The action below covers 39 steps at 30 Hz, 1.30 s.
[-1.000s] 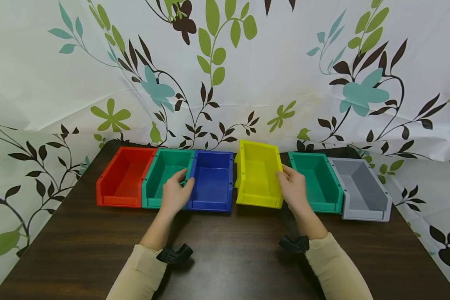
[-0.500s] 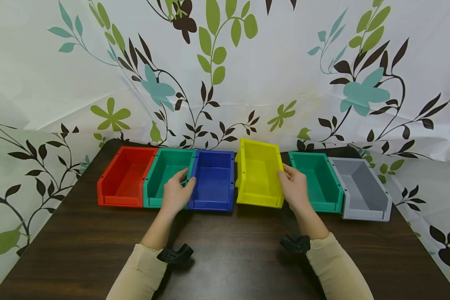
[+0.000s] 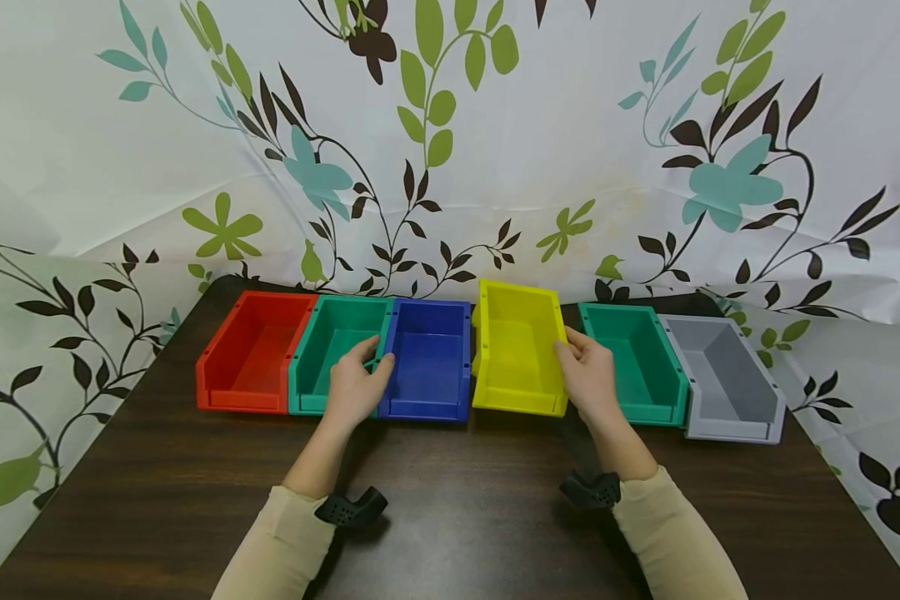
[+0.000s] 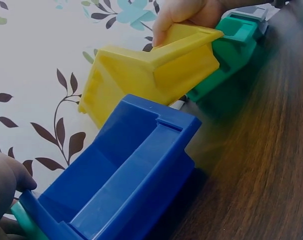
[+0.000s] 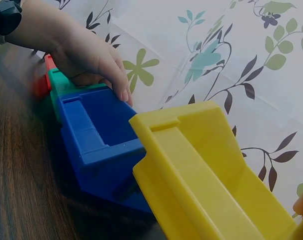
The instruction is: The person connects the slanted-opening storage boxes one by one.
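My left hand (image 3: 354,385) pinches the adjoining side rims of a blue storage bin (image 3: 427,367) and the left green storage bin (image 3: 337,333), thumb on the blue side and fingers inside the green. My right hand (image 3: 588,375) grips the right wall of a yellow storage bin (image 3: 521,350). That yellow bin sits tilted and higher than its neighbours, with a narrow gap to the blue one in the head view. In the right wrist view the yellow bin (image 5: 216,190) fills the foreground, and only fingertips (image 5: 302,202) of the holding hand show.
At the row's left end a red bin (image 3: 258,358) stands against the left green bin. Right of the yellow one are another green bin (image 3: 633,362) and a grey bin (image 3: 723,383). All stand on a dark wooden table (image 3: 465,517) before a leaf-patterned cloth (image 3: 555,125).
The red, left green and blue bins have slid very slightly right toward the yellow one, my left hand moving with them. My right hand and the yellow bin stay nearly still.
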Available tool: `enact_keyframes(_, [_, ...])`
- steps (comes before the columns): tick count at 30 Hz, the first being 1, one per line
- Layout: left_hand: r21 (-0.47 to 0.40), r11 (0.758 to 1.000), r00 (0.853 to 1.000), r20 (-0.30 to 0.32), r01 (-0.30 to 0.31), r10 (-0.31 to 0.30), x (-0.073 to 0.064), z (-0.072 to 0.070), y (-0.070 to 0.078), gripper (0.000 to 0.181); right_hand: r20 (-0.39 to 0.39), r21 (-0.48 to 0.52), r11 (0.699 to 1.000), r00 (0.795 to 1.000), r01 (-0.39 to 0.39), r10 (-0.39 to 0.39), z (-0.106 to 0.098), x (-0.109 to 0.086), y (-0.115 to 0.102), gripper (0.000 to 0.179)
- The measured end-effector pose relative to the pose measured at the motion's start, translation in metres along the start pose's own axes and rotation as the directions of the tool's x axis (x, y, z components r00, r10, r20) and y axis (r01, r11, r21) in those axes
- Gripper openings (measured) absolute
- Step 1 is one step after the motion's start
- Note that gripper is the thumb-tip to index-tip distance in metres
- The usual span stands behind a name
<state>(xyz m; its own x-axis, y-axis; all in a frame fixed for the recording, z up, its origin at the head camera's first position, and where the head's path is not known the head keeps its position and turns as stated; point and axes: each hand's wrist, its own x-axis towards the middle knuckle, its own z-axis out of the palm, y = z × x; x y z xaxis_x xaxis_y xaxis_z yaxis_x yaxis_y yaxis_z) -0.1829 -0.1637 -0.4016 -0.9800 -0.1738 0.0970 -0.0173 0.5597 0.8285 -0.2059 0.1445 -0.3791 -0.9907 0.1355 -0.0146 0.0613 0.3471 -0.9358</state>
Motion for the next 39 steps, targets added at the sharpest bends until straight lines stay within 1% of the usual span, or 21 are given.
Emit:
enact_keyframes(6, [0.004,1.000,1.000,-0.004,-0.014,0.014,-0.001,-0.001,0.001,0.052,0.003,-0.034,0.999,0.999,0.042,-0.042,0.001,-0.002,-0.002,0.052])
enact_keyframes(11, [0.010,1.000,1.000,-0.008,-0.020,0.020,-0.001,-0.002,0.000,0.052,0.032,-0.100,0.992,0.996,0.083,-0.080,0.001,-0.004,-0.006,0.056])
enact_keyframes(13, [0.012,1.000,1.000,-0.011,-0.023,0.023,-0.001,-0.003,-0.001,0.052,0.047,-0.150,0.984,0.995,0.096,-0.090,0.001,-0.005,-0.007,0.059])
enact_keyframes(16, [0.013,1.000,1.000,-0.016,-0.026,0.026,-0.001,-0.003,-0.001,0.052,0.073,-0.252,0.959,0.991,0.129,-0.114,0.002,-0.007,-0.011,0.067])
enact_keyframes(19, [0.013,1.000,0.999,-0.019,-0.027,0.027,0.000,-0.004,-0.002,0.051,0.092,-0.360,0.918,0.986,0.165,-0.141,0.008,-0.010,-0.015,0.080])
enact_keyframes(22, [0.015,1.000,0.999,-0.023,-0.027,0.027,0.000,-0.005,-0.002,0.051,0.097,-0.435,0.880,0.981,0.192,-0.166,0.016,-0.015,-0.019,0.092])
enact_keyframes(24, [0.018,0.999,0.999,-0.025,-0.027,0.027,-0.001,-0.005,-0.002,0.051,0.090,-0.488,0.845,0.976,0.218,-0.200,0.021,-0.018,-0.020,0.098])
enact_keyframes(26, [0.020,0.999,0.999,-0.022,-0.027,0.027,-0.001,-0.005,-0.003,0.052,0.087,-0.550,0.795,0.964,0.256,-0.250,0.027,-0.021,-0.022,0.101])
enact_keyframes(27, [0.022,0.999,0.999,-0.019,-0.027,0.028,-0.001,-0.005,-0.003,0.052,0.088,-0.582,0.764,0.956,0.278,-0.281,0.030,-0.022,-0.022,0.102])
enact_keyframes(28, [0.022,0.999,0.999,-0.016,-0.027,0.028,-0.001,-0.004,-0.003,0.052,0.096,-0.615,0.727,0.944,0.306,-0.316,0.033,-0.023,-0.022,0.103])
enact_keyframes(29, [0.022,0.999,0.999,-0.014,-0.028,0.029,-0.002,-0.004,-0.003,0.052,0.112,-0.645,0.687,0.930,0.336,-0.349,0.036,-0.024,-0.023,0.102])
enact_keyframes(30, [0.023,0.999,1.000,-0.011,-0.028,0.028,-0.002,-0.003,-0.003,0.052,0.138,-0.660,0.654,0.915,0.371,-0.380,0.040,-0.025,-0.023,0.100])
enact_keyframes(31, [0.023,0.999,1.000,-0.007,-0.029,0.029,-0.002,-0.003,-0.003,0.053,0.170,-0.668,0.624,0.900,0.405,-0.401,0.044,-0.025,-0.022,0.098])
enact_keyframes(32, [0.024,0.999,1.000,-0.004,-0.030,0.030,-0.002,-0.002,-0.003,0.053,0.209,-0.663,0.607,0.887,0.438,-0.411,0.048,-0.025,-0.021,0.094])
enact_keyframes(33, [0.024,0.999,1.000,-0.002,-0.030,0.030,-0.002,-0.001,-0.002,0.053,0.246,-0.647,0.607,0.880,0.461,-0.407,0.051,-0.026,-0.021,0.091])
enact_keyframes(34, [0.021,0.999,1.000,0.001,-0.029,0.029,-0.003,-0.001,-0.002,0.053,0.283,-0.622,0.619,0.875,0.480,-0.394,0.054,-0.027,-0.021,0.087])
enact_keyframes(36, [0.018,0.999,0.999,0.012,-0.030,0.030,-0.003,0.000,-0.001,0.053,0.328,-0.564,0.666,0.873,0.487,-0.361,0.058,-0.029,-0.020,0.079])
enact_keyframes(37, [0.013,0.999,0.999,0.017,-0.030,0.029,-0.003,0.000,-0.001,0.053,0.327,-0.551,0.685,0.879,0.476,-0.348,0.058,-0.029,-0.020,0.076])
enact_keyframes(38, [0.009,1.000,0.999,0.021,-0.029,0.029,-0.003,0.000,0.000,0.053,0.306,-0.546,0.700,0.887,0.461,-0.345,0.057,-0.028,-0.021,0.072])
enact_keyframes(39, [0.006,1.000,0.999,0.024,-0.029,0.029,-0.002,-0.001,0.000,0.053,0.270,-0.549,0.709,0.897,0.443,-0.351,0.054,-0.026,-0.021,0.069])
